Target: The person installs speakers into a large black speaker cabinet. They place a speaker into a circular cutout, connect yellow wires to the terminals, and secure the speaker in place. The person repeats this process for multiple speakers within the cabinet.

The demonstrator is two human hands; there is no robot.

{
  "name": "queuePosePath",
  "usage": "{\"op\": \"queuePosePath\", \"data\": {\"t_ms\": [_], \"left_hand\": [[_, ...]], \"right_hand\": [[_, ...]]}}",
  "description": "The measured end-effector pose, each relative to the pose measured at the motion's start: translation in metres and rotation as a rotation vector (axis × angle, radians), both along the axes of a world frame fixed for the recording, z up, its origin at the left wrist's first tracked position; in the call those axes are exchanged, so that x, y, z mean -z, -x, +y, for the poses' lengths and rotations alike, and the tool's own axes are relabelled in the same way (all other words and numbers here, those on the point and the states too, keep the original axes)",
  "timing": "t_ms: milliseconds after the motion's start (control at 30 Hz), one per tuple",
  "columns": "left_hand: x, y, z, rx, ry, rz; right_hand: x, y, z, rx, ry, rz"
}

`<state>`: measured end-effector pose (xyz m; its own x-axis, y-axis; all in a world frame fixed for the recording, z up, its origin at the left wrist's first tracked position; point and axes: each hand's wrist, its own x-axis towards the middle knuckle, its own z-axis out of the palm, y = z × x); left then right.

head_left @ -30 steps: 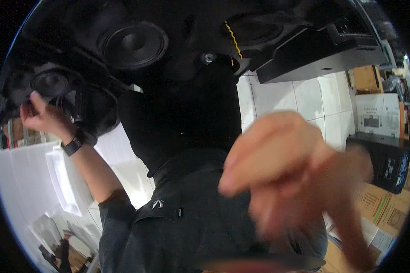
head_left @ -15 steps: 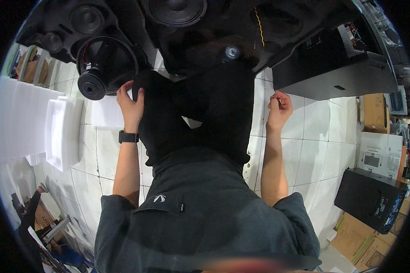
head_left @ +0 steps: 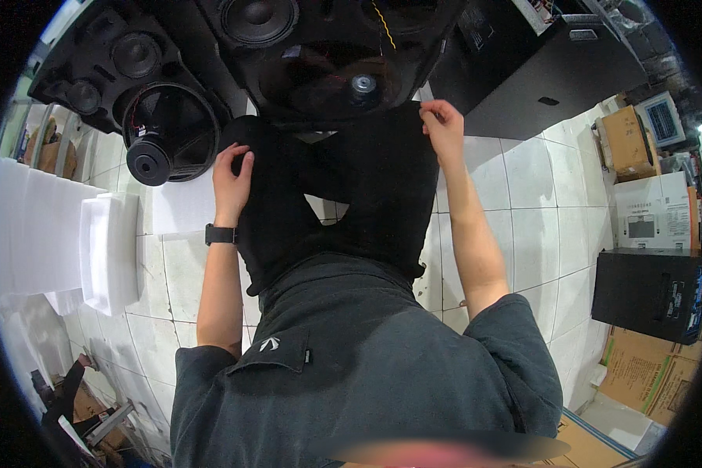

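Observation:
My left hand [head_left: 232, 183] rests by my left knee, its fingers loosely bent and the thumb apart. It holds nothing that I can see. Beside my right knee, my right hand [head_left: 443, 129] has thumb and fingers pinched together; whatever is between them is too small to make out. Ahead of my knees stands a black speaker cabinet [head_left: 246, 78] with a large round opening and a small silver disc [head_left: 363, 83] in it. A yellow wire [head_left: 384, 25] hangs across its front. Left of my left hand, a large loose speaker driver [head_left: 150, 160] lies with its magnet toward me.
Another black cabinet [head_left: 522, 93] stands at the right. White foam blocks [head_left: 105, 253] are stacked at the left. Cardboard boxes [head_left: 628, 140] and a black box [head_left: 643, 292] line the right side. The floor is white tile [head_left: 534, 226].
My right hand has moved forward and left, up to my right knee, still pinched. My left hand has stayed by the left knee. The whole view has shifted slightly.

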<state>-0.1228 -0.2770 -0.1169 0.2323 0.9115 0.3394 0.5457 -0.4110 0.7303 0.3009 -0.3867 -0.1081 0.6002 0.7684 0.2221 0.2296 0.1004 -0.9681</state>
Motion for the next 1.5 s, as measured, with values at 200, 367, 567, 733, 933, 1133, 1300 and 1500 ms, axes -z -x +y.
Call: {"op": "queuePosePath", "data": {"t_ms": [200, 367, 567, 733, 933, 1133, 1300, 1500], "left_hand": [[-0.012, -0.031, 0.002, 0.06, -0.14, 0.061], [-0.035, -0.071, 0.011, 0.133, -0.193, -0.034], [-0.052, -0.174, 0.046, 0.409, 0.254, -0.333], [-0.05, -0.258, 0.097, 0.357, 0.654, -0.503], [-0.036, -0.308, 0.136, 0.416, 0.57, -0.444], [-0.036, -0.303, 0.14, 0.525, 0.636, -0.421], [-0.048, -0.3, 0.141, 0.611, 0.736, -0.447], [-0.051, -0.301, 0.148, 0.646, 0.712, -0.438]], "right_hand": [[0.004, -0.005, 0.017, -0.033, 0.069, 0.046], [-0.018, -0.014, 0.024, 0.016, 0.221, 0.003], [-0.025, -0.022, 0.073, -0.029, 0.153, 0.021], [-0.001, 0.006, 0.108, -0.087, 0.191, 0.337], [-0.001, 0.011, 0.135, -0.285, 0.091, 0.947], [0.007, 0.014, 0.146, -0.353, -0.035, 1.117], [0.011, 0.014, 0.149, -0.367, -0.087, 1.207], [0.011, 0.02, 0.151, -0.23, -0.137, 1.152]]}}
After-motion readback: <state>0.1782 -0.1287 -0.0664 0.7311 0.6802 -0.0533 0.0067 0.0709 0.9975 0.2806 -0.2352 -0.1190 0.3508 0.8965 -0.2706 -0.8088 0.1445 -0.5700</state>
